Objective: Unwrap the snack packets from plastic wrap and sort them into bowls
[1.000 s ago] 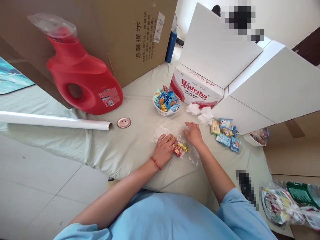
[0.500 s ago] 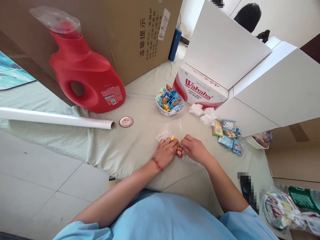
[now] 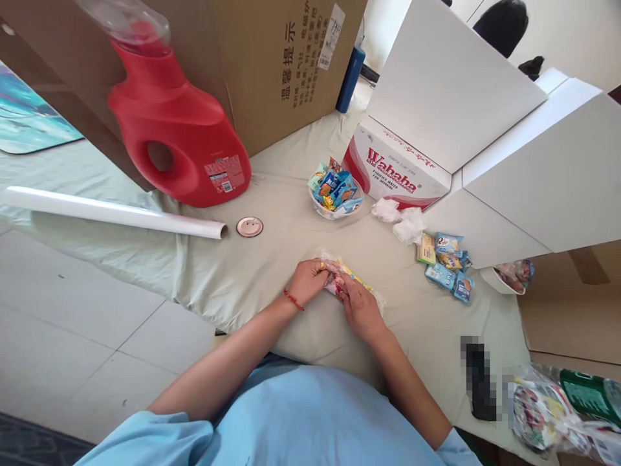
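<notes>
A clear plastic bag point(image 3: 380, 300) lies on the cloth in front of me, with a yellow snack packet point(image 3: 356, 276) and a red packet point(image 3: 334, 286) in it or under its film. My left hand point(image 3: 309, 282), wearing a red string bracelet, is closed on the left part of the bag. My right hand point(image 3: 361, 309) comes from the right, its fingers bent over the middle of the bag beside the left fingertips. The fingers partly hide both packets.
Beyond the hands stands a clear bowl point(image 3: 318, 208) of snack packets. Crumpled plastic point(image 3: 409, 226) and loose packets point(image 3: 440, 276) lie to the right, near a white bowl point(image 3: 495, 282). Leftward are a round badge point(image 3: 249, 226), a white tube point(image 3: 121, 217) and a red detergent bottle point(image 3: 189, 123). A Wahaha box point(image 3: 395, 169) stands behind.
The bag now lies slanted, with more of the yellow packet showing. My left hand has shifted left and curled round the plastic; my right hand has moved down and left onto the bag.
</notes>
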A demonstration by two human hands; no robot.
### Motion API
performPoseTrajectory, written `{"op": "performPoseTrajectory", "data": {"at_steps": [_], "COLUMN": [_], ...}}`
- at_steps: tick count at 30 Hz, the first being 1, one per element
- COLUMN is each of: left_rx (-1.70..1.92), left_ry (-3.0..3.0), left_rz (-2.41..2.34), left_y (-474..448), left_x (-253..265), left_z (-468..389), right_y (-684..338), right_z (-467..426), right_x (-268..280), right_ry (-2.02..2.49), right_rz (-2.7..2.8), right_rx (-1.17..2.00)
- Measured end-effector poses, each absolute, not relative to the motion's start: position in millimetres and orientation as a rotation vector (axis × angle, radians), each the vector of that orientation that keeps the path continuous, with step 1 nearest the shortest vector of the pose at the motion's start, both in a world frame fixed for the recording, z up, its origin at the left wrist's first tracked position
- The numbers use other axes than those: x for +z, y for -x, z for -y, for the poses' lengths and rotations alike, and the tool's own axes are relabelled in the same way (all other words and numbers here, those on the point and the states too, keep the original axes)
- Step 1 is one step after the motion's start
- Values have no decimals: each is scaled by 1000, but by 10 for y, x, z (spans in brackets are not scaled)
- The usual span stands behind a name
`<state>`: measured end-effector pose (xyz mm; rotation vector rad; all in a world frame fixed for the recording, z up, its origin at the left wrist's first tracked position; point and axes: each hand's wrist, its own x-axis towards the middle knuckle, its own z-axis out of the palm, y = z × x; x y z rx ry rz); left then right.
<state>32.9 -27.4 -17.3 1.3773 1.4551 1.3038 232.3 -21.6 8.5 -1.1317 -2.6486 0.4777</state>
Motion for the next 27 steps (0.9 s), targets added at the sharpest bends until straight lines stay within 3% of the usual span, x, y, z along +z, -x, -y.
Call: {"op": "performPoseTrajectory", "data": {"at_steps": [12, 20, 27], "left_rx": [1297, 1484, 1076], "left_ry": [-1288, -1098, -1391], "left_rz": [-1473, -1968, -2072], "left_y": [-283, -16, -85], "left_x": [-66, 4, 77], "left_z": [277, 342, 382], "right_y": [-2292, -2229, -2241], "right_z": [348, 399, 372], "right_x": [42, 94, 106], "right_ry": [1108, 1135, 1131], "right_rz": [2479, 2653, 2673], "right_rx": [638, 491, 533]}}
